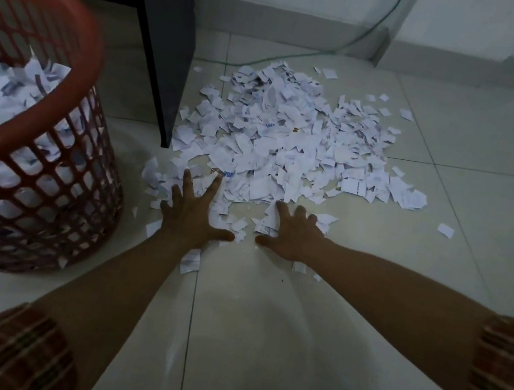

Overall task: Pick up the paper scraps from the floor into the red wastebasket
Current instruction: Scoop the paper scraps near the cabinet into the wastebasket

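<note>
Dim tiled floor (pixel 449 228). Left hand (pixel 192 214) and right hand (pixel 289 235) spread flat, empty, on paper scraps (pixel 286 138); sweep inward, scoop, tip into red wastebasket (pixel 59 160) beside left hand.

Both grips lie on the floor (pixel 306 358) at the near edge of the paper scraps (pixel 293 139) — the left grip (pixel 192 214) flat with fingers spread on loose pieces, the right grip (pixel 291 235) just beside it, thumbs nearly meeting. The heap spreads away beyond both grips. Left of the left grip stands the wastebasket (pixel 32 155), scraps piled in it. Beyond that grip, between basket and heap, a desk panel (pixel 166 41) comes down to the floor — a cable (pixel 355 40) trails behind the heap along the wall (pixel 484 28).
</note>
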